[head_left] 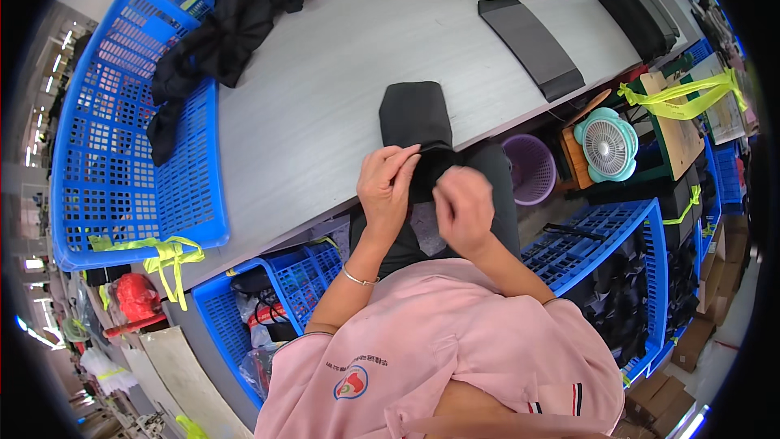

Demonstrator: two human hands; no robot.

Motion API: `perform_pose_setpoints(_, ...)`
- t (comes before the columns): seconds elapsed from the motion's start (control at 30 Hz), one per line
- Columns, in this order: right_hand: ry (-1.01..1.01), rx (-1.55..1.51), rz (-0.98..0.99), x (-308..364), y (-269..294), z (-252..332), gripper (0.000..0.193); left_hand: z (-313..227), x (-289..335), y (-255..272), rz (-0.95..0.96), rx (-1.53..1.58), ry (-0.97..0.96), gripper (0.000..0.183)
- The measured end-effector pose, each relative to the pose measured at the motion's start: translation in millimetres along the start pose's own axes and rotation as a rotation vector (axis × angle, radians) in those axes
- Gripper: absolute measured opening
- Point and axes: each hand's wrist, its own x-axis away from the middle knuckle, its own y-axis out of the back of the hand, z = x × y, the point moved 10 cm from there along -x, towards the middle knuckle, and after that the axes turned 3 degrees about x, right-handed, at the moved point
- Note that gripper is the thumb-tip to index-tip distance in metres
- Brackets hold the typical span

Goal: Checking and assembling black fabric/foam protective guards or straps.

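A black fabric piece point(415, 112) with cut-off far corners lies at the near edge of the grey table, its near end folded and hanging over my lap. My left hand point(387, 187) pinches the left side of the fold between thumb and fingers. Just right of it, my right hand point(465, 207) is curled closed and slightly blurred by motion, close to the hanging end. Whatever its fingers hold is hidden. Farther right on the table rests a flat grey strip with black ends point(532, 47).
A blue plastic basket point(215, 195) with black cloth point(215, 45) draped over it stands at the left. Black pieces are stacked at the far right point(638, 20). Below the table are a purple bin point(546, 171), a teal fan point(608, 146) and a blue crate point(654, 276) beside me.
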Motion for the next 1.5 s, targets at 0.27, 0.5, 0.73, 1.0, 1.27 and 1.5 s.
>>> perform_pose_setpoints(0.27, -0.481, 0.035, 1.021, 77.0, -69.3, -72.5, 0.028, -64.5, 39.8, -62.4, 0.336, 0.174, -0.191, 0.015)
perform_pose_setpoints(0.5, -1.048, -0.76, 0.283, 42.9, -90.6, -122.6, 0.023, -70.6, 109.3, -94.7, 0.742, 0.515, -0.048, 0.012)
perform_pose_setpoints(0.73, -1.139, -1.644, -0.356, 67.4, -122.9, -172.4, 0.02, -55.2, 119.9, -97.2, 0.758, 0.668, 0.277, 0.008)
perform_pose_setpoints(1.0, -1.198, -1.248, -0.032, 70.6, -97.2, -68.6, 0.009, 28.8, -12.2, -51.1, 0.046, 0.253, 0.121, 0.018)
perform_pose_setpoints(1.27, -0.946, -0.947, 0.647, 110.5, -39.9, -15.1, 0.016, 118.7, -63.4, -2.9, -0.154, 0.492, 0.374, 0.023)
perform_pose_setpoints(1.5, -0.918, -0.404, 0.213, 72.8, -3.2, -85.2, 0.042, 40.4, -21.7, -30.7, 0.09, 0.389, 0.191, 0.012)
